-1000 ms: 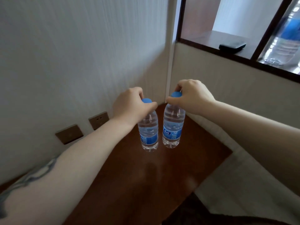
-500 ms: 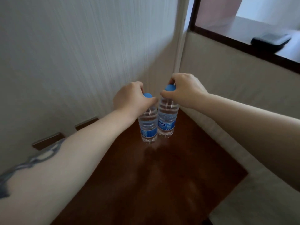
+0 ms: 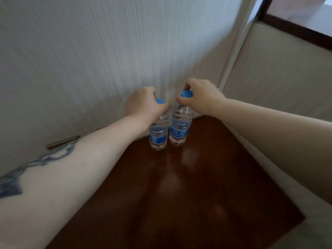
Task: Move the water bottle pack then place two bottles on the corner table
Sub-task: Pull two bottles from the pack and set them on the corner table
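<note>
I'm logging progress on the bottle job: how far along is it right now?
Nearly done. Both bottles, the left bottle and the right bottle, stand upright side by side at the back corner of the table. The left hand and right hand grip their caps. Left: letting go. The pack is out of view.

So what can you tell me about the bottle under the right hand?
The right bottle is small, clear plastic with a ribbed body, a blue cap and a blue label, and looks full of water. It is upright at the back corner of the dark glossy wooden table, close beside the left bottle. The right hand grips its cap from above.
</note>
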{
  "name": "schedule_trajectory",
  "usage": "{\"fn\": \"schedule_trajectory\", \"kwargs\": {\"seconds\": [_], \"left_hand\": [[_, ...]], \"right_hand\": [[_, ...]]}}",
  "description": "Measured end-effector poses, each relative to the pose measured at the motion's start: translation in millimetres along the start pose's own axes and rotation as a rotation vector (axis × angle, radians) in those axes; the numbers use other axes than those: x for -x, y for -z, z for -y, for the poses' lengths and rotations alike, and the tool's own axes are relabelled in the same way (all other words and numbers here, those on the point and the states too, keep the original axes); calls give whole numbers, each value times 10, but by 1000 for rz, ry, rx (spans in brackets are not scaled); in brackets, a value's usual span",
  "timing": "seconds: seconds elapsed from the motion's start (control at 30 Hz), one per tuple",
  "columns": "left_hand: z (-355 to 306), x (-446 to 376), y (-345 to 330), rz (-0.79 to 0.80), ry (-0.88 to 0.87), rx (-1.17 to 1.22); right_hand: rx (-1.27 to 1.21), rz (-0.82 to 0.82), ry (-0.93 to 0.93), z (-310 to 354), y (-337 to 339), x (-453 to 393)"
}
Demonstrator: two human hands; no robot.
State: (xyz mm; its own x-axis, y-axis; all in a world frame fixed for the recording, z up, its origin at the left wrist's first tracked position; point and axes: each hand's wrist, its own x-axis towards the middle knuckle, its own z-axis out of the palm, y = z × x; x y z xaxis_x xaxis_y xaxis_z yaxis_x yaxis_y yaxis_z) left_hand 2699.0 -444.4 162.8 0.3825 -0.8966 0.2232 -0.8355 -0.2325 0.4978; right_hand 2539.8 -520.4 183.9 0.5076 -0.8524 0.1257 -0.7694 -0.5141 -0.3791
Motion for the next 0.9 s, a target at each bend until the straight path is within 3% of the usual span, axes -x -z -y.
{"fn": "schedule_trajectory", "kwargs": {"seconds": [0.63, 0.9], "left_hand": [[374, -185, -184, -76, 25, 83], [460, -188, -109, 1, -120, -138]], "right_hand": [[-21, 40, 101, 93, -531, -370], [-181, 18, 20, 84, -646, -287]]}}
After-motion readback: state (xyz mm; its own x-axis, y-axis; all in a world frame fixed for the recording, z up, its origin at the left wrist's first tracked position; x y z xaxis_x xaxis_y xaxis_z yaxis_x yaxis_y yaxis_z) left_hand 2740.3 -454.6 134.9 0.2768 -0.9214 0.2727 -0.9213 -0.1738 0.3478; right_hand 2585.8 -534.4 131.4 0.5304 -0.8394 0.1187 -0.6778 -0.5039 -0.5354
